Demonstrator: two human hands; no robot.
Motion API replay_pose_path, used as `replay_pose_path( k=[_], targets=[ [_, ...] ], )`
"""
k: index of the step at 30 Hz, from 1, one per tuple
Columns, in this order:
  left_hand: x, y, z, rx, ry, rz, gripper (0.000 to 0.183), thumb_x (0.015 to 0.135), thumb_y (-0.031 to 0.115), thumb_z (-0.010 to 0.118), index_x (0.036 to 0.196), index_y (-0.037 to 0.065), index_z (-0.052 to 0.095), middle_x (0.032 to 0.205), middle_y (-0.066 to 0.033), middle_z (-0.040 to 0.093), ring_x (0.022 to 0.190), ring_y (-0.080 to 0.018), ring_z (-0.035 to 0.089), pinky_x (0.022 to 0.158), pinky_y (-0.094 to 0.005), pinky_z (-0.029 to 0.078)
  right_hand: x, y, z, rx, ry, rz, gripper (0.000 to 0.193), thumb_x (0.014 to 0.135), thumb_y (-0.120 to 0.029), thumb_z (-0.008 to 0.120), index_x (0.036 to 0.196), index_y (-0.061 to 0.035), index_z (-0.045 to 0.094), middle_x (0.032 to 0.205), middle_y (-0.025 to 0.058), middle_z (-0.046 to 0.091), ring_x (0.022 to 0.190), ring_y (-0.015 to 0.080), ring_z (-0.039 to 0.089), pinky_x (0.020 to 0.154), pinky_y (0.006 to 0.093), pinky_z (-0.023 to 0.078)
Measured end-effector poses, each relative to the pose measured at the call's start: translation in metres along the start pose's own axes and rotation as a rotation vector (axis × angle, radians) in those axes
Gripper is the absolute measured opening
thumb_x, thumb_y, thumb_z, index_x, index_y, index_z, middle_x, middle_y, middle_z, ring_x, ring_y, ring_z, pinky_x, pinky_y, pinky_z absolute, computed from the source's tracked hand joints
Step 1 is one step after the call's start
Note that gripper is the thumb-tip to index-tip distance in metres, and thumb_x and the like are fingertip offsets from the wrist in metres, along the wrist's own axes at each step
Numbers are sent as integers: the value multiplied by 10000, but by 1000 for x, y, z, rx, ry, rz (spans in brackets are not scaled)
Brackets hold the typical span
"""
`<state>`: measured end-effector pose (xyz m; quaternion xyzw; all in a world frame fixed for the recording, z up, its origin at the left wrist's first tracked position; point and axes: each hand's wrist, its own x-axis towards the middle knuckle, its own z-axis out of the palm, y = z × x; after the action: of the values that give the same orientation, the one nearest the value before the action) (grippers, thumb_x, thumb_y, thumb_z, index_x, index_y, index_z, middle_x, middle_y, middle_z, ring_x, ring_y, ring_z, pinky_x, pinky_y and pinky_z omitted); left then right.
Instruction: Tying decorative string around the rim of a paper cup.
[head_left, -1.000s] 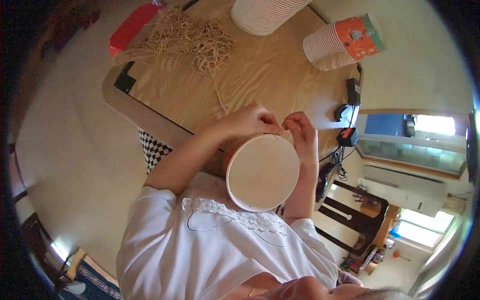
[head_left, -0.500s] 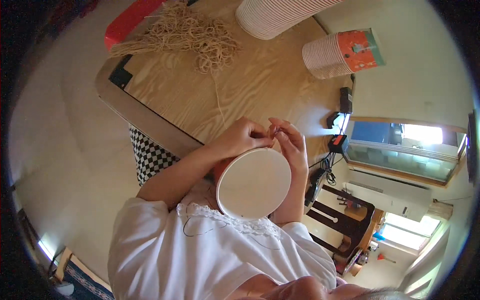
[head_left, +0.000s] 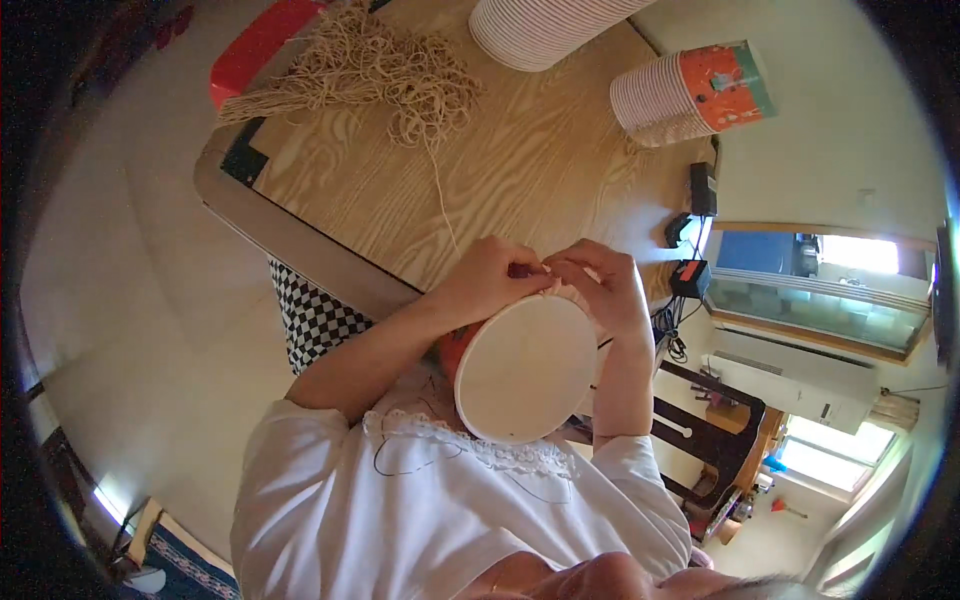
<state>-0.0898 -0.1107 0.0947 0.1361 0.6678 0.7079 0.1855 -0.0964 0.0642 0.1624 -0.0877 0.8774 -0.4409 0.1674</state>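
Note:
A large paper cup (head_left: pixel 525 370) with an orange-red side rests against my chest, its round white end turned up toward me. Both my hands meet at its far edge. My left hand (head_left: pixel 492 275) is closed in a pinch there; a strand of twine (head_left: pixel 438 185) runs from a tangled twine pile (head_left: pixel 390 75) down to it. The fingers of my right hand (head_left: pixel 605 285) are bent and pinched against the left fingertips, and what sits between them is too small to make out. Part of the cup's side is hidden behind my left hand and forearm.
At the table's (head_left: pixel 540 160) far side lie a stack of white-rimmed cups (head_left: pixel 545 30) and a shorter stack with an orange printed cup (head_left: pixel 690 92). A red object (head_left: pixel 255 50) borders the twine. Black adapters (head_left: pixel 690 278) with cables sit along the right edge; a dark chair (head_left: pixel 720 430) stands beyond.
The cup and both hands have shifted slightly right in the view. My right fingers, raised and apart before, have come down and closed in against the left fingertips.

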Motion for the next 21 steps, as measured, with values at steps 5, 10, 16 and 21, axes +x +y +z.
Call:
replay_pose_path(
  k=[5, 10, 16, 21],
  targets=[
    [-1, -2, -4, 16, -43, -43, 206, 776, 226, 664, 842, 31, 677, 696, -77, 649, 626, -121, 591, 605, -282, 480, -5, 15, 1, 37, 15, -79, 70, 822, -21, 578, 845, 24, 627, 794, 49, 600, 757, 108, 559, 666, 219, 437],
    [-1, 0, -4, 11, -9, -26, 209, 766, 199, 657, 828, -1, 665, 701, -103, 650, 626, -137, 610, 596, -275, 478, -4, 14, 6, 0, 36, 48, 159, 863, -146, 548, 829, 9, 556, 708, 36, 544, 701, 128, 522, 656, 282, 434],
    [7, -5, 10, -87, 23, 46, 213, 784, 214, 649, 850, 11, 648, 702, -76, 628, 629, -128, 577, 600, -268, 457, -7, 19, -1, -6, 73, 118, 180, 886, -150, 515, 780, -4, 519, 692, 13, 492, 648, 118, 457, 601, 269, 403],
    [10, -7, -20, -340, -96, 57, 198, 793, 254, 661, 747, 63, 647, 727, -1, 497, 616, -98, 458, 581, -239, 392, -8, 28, -3, 219, 49, 91, 151, 882, -101, 501, 756, -18, 502, 679, -10, 468, 635, 84, 430, 586, 219, 365]
  ],
)
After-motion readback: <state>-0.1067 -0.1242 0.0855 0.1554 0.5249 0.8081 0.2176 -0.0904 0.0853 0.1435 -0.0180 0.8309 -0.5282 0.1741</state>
